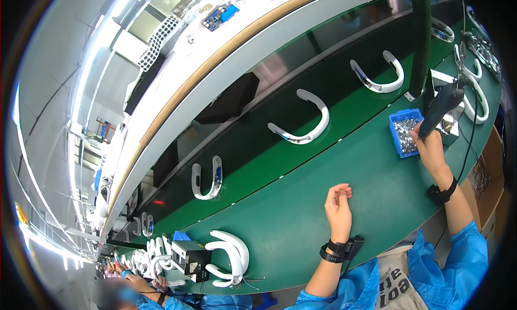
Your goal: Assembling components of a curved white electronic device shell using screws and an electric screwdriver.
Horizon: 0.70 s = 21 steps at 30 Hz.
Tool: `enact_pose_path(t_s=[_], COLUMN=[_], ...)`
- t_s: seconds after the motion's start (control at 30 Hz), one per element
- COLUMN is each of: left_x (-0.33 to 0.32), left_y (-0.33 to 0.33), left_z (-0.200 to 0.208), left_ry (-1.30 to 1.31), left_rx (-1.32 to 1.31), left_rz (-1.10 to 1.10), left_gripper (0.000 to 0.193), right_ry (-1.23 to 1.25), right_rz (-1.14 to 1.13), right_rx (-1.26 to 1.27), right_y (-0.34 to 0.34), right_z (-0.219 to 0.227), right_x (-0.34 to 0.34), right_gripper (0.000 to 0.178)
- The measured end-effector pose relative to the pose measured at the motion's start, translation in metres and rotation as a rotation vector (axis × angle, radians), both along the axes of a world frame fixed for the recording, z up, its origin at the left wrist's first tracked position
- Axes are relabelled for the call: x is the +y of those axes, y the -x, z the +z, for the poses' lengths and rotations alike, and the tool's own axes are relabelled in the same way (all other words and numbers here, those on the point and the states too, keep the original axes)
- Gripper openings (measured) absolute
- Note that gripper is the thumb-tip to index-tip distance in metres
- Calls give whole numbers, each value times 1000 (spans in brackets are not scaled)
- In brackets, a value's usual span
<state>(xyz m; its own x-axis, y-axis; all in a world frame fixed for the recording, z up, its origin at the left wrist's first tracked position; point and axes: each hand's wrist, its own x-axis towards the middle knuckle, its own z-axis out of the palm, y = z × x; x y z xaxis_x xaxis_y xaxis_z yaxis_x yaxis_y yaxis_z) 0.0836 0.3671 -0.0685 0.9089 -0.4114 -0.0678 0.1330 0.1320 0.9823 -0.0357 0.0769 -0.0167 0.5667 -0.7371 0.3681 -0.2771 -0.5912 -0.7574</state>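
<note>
My right hand (430, 150) is over the right side of a blue bin (396, 144) full of small metal parts (405, 134). Its fingers are pinched together, and what they hold, if anything, is too small to see. The lower end of a black handheld tool (445, 106), shaped like an electric screwdriver, meets this hand; I cannot tell whether the hand grips it. Above the green bench mat (291, 202), my left hand (339, 210) has its fingers curled inward toward the thumb. Whatever lies inside those fingers is hidden.
White U-shaped pieces (318, 128) lie in a row along the far green strip. More white curved pieces (237, 253) sit beside a black box (191, 259) at the lower left. A co-worker's hand (141, 283) is beyond. A metal box (449, 126) and black cable (469, 148) are at right.
</note>
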Motion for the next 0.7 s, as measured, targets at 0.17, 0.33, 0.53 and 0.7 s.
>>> enact_pose_path(t_s=[0.17,0.33,0.53,0.7], left_x=[-11,-6,8,20], left_y=[11,8,-2,-10], left_z=[5,5,0,7], left_ry=[-65,-88,-72,95], left_rx=[-45,-77,-60,2], left_rz=[5,-2,7,175], left_gripper=[17,17,16,19], right_ry=[12,-96,-270,-550], right_rz=[50,85,78,123], right_rx=[-15,-6,-187,-312], right_y=[12,13,27,57], right_z=[15,19,9,5], right_x=[2,3,16,50], right_gripper=[13,13,11,10])
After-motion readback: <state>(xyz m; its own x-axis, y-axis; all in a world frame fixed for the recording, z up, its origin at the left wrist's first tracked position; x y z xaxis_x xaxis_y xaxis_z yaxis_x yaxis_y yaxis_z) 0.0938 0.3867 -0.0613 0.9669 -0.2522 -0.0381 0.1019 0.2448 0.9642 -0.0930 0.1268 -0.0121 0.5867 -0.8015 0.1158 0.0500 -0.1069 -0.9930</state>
